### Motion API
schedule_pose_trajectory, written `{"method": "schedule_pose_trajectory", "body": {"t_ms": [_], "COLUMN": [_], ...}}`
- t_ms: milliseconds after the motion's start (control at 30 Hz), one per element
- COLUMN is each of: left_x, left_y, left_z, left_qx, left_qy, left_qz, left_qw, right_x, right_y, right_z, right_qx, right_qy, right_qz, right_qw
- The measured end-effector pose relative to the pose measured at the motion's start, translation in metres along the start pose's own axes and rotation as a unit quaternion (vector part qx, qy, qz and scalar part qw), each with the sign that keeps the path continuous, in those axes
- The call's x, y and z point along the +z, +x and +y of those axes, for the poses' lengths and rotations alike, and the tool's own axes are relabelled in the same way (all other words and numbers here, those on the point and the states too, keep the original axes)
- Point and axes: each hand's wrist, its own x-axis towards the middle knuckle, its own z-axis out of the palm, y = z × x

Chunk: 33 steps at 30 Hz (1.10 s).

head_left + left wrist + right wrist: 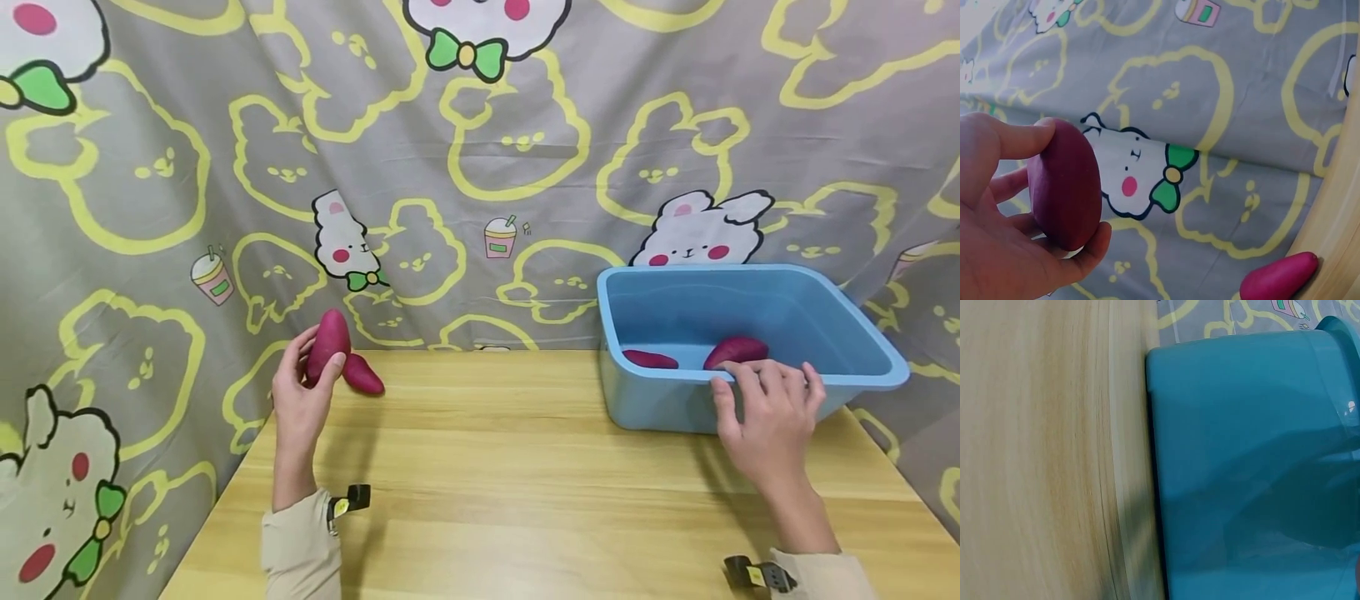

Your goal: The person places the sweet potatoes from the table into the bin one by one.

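Observation:
Between thumb and fingers, my left hand (303, 392) holds a red-purple sweet potato (330, 343) upright at the table's left back. In the left wrist view, the thumb is on one end of this sweet potato (1065, 184) and the fingers wrap behind it. Just right of that hand, another sweet potato (364, 375) lies on the table. My right hand (772, 417) grips the front rim of a blue plastic bin (660, 404), fingers bent over the edge and thumb outside. Inside the bin are two sweet potatoes, one at left (651, 359) and a larger one (738, 350) partly behind the rim.
The wooden table (510, 483) runs back to a grey cartoon-print curtain (420, 167), which also hangs along the left and right sides. The bin stands at the right back, close to the curtain. A small black camera (358, 497) sits at the left wrist.

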Motion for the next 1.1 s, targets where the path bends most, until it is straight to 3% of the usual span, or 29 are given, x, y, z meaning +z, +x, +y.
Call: {"method": "schedule_pose_trajectory", "body": {"t_ms": [367,667,933,1100], "left_x": [0.006,0.010,0.014,0.019], "left_y": [-0.003,-0.015,-0.015,-0.016], "left_z": [0.007,0.044,0.052,0.056], "left_qx": [0.000,0.006,0.023,0.032], "left_qy": [-0.014,-0.018,-0.034,-0.041], "left_qz": [-0.001,-0.001,-0.011,-0.023], "left_qw": [0.9999,0.9998,0.9991,0.9984], "right_x": [0.001,0.001,0.000,0.002], "right_y": [-0.002,-0.004,-0.003,-0.002], "right_z": [0.003,0.004,0.004,0.003], "right_qx": [0.000,0.000,-0.002,0.002], "right_qy": [0.006,-0.002,-0.007,0.008], "right_qz": [0.011,0.001,-0.006,0.014], "right_qw": [0.9999,1.0000,1.0000,0.9999]}}
